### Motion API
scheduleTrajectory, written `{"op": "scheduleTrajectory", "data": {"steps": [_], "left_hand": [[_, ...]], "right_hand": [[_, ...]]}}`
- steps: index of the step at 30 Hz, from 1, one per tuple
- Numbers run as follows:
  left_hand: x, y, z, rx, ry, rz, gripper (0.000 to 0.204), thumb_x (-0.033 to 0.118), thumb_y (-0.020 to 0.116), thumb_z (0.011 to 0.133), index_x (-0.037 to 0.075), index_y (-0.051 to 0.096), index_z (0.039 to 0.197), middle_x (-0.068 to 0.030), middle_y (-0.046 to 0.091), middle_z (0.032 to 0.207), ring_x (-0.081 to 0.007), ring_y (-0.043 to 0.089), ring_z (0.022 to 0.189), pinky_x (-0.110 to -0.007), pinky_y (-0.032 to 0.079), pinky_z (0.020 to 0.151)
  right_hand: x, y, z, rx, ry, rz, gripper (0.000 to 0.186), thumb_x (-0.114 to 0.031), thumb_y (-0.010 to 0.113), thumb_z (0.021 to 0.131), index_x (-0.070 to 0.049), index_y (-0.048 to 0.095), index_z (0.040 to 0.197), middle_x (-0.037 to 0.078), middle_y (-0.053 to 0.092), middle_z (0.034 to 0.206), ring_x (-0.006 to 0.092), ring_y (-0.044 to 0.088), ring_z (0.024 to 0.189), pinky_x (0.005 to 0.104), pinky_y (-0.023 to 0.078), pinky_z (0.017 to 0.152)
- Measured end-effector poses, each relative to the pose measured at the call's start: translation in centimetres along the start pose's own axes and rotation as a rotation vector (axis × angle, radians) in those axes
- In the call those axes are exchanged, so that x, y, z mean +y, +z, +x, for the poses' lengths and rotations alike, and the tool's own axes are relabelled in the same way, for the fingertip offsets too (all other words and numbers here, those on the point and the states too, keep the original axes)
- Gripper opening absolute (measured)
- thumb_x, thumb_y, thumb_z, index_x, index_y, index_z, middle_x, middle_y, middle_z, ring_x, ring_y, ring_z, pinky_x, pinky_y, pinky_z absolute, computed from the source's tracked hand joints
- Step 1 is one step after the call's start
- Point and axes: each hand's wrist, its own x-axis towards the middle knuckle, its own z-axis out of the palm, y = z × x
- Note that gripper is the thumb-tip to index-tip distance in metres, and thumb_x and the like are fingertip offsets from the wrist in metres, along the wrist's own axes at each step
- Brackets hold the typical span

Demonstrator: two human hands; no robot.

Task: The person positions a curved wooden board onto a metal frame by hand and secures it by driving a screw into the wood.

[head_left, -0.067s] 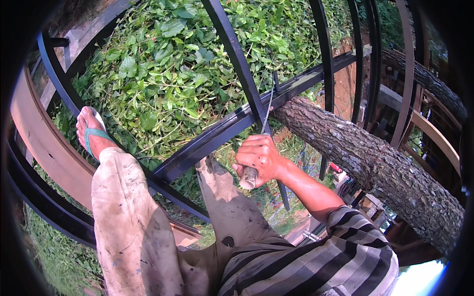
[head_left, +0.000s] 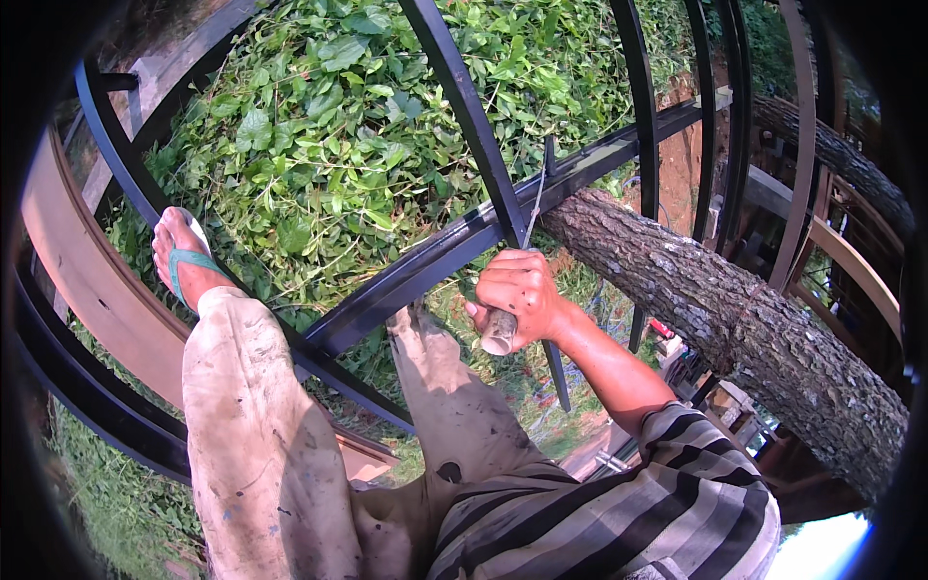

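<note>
My right hand [head_left: 517,295] is closed round the pale, worn cylindrical handle [head_left: 499,333] of a tool. A thin metal shaft [head_left: 533,217] runs up from the fist, and I cannot make out the tool's exact kind. Its far end lies at the dark metal beam [head_left: 406,266], close to a short upright peg [head_left: 549,157] and beside a slanting black bar [head_left: 469,106]. Behind the fist, that bar's lower part [head_left: 558,377] shows again. My left hand is out of view.
A thick rough-barked log [head_left: 715,300] slants across the right side. Several black bars [head_left: 635,106] stand beyond it. My sandalled left foot [head_left: 184,256] rests by a curved brown beam [head_left: 92,275]. Leafy vines [head_left: 319,126] fill the ground below the frame.
My right hand has shifted slightly up and to the right with the tool, its shaft moving along toward the peg. The rest of the view has barely moved.
</note>
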Motion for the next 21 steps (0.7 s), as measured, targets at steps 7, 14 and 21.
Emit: {"op": "scheduleTrajectory", "data": {"steps": [7,14,21], "left_hand": [[-1.2,-0.6,-1.6,-0.045,0.007,-0.03,0.036,0.033,0.049,0.103,0.013,0.057,0.132,0.0012,0.069,0.11,-0.0261,0.069,0.098,-0.058,0.053,0.085],[-2.8,2.9,-1.2,0.173,0.174,0.013,0.039,0.037,0.044,0.105,0.013,0.058,0.132,-0.0006,0.069,0.115,-0.0358,0.063,0.11,-0.059,0.053,0.088],[-0.6,-3.7,-0.6,-0.341,-0.18,-0.146,0.041,0.038,0.04,0.106,0.013,0.057,0.135,-0.003,0.068,0.122,-0.0413,0.057,0.119,-0.058,0.054,0.091]], "right_hand": [[11.1,-6.0,-1.1,0.121,0.182,-0.285,0.024,-0.012,0.072,0.07,-0.004,0.05,0.065,0.013,0.057,0.062,0.039,0.058,0.06,0.0433,0.047,0.058],[-2.4,2.8,-0.8,-0.193,-0.017,0.045,0.033,-0.019,0.07,0.042,-0.013,0.057,0.071,0.003,0.06,0.067,0.0294,0.062,0.064,0.0386,0.05,0.062],[9.7,-5.0,-0.7,0.019,0.171,-0.253,0.02,-0.012,0.071,0.068,-0.004,0.053,0.07,0.014,0.058,0.064,0.0378,0.059,0.063,0.0447,0.049,0.061]]}}
